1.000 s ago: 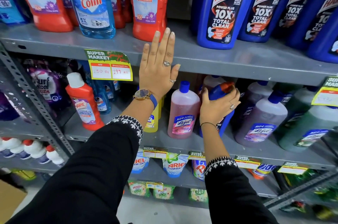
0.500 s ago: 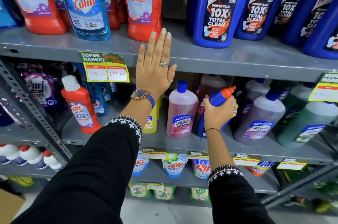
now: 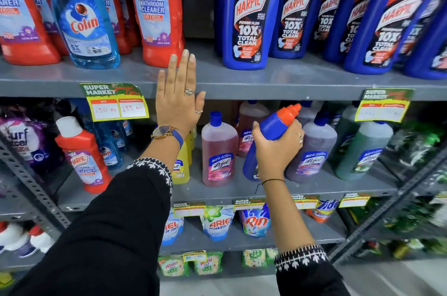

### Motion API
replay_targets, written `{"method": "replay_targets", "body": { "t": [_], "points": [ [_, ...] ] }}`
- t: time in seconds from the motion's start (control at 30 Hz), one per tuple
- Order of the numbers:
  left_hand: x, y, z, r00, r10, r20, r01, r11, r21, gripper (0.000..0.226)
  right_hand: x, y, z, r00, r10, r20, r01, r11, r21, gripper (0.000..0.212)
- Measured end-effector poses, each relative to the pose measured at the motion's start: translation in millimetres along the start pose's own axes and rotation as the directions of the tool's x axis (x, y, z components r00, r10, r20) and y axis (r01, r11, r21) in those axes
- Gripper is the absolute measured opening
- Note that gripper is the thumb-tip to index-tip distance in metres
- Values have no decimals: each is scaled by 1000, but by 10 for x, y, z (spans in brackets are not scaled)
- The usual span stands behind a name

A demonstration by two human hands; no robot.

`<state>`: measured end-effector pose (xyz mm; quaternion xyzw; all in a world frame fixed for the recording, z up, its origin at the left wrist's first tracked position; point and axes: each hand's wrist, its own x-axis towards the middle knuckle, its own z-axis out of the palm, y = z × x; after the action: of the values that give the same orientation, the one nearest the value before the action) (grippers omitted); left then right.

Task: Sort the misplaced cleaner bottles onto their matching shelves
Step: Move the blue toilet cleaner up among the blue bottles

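My right hand [image 3: 275, 150] grips the neck of a small blue Harpic bottle [image 3: 278, 124] with an orange cap, tilted right, out in front of the Lizol bottles [image 3: 220, 150] on the middle shelf [image 3: 217, 190]. My left hand [image 3: 177, 99] rests flat and open against the front edge of the upper shelf [image 3: 278, 87]. On that upper shelf stand large blue Harpic bottles [image 3: 249, 17] at right and red Harpic bathroom cleaners [image 3: 157, 8] at left, with a blue Colin bottle [image 3: 84, 22] among the red ones. A small red Harpic bottle [image 3: 83, 155] stands at the middle shelf's left.
Small Colin bottles [image 3: 111, 148] stand behind the small red bottle. Green cleaner bottles [image 3: 362, 150] fill the middle shelf's right. Price tags [image 3: 116, 102] hang from the shelf edges. Detergent pouches [image 3: 217, 220] line the lower shelves. A slotted steel upright [image 3: 33, 184] runs at left.
My right hand has pulled the small blue Harpic bottle up and forward out of the Lizol row, tilting its orange cap to the right. My left hand stays on the shelf edge.
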<state>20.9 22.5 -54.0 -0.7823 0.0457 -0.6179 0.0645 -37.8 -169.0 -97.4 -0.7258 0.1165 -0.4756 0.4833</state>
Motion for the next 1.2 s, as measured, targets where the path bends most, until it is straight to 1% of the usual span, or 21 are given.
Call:
{"method": "replay_targets", "body": {
  "t": [0.23,0.37,0.5,0.57,0.67,0.83,1.0,1.13,1.2],
  "points": [
    [4,0,-17,1000,-18,24,20,998,-67,59,112,-508,-381,997,-64,-49,69,990,125,52],
    [16,6,-17,999,-20,33,23,996,-88,58,265,-898,-595,988,-102,-114,123,972,201,44],
    [21,-2,-31,998,-20,56,29,988,-154,59,552,-1337,-694,972,-132,-194,168,968,184,47],
    [23,-11,-38,998,-19,66,31,983,-179,60,737,-1540,-719,972,-141,-189,176,967,184,43],
    [28,-20,-43,997,-27,71,41,979,-202,61,1073,-1791,-738,980,-138,-145,166,965,201,39],
    [30,-23,-43,997,-19,78,35,978,-208,60,1612,-2082,-679,979,-157,-127,168,982,82,41],
    [30,-14,-20,998,-28,61,40,980,-196,57,1997,-2166,-530,980,-146,-135,145,989,-19,45],
    [8,-15,27,999,-26,38,33,980,-198,59,2266,-2199,-350,985,-122,-125,109,988,-110,58],
    [1,-22,66,1000,-16,14,18,982,-191,59,2372,-2207,-241,987,-113,-114,99,987,-124,59]
  ]
}}
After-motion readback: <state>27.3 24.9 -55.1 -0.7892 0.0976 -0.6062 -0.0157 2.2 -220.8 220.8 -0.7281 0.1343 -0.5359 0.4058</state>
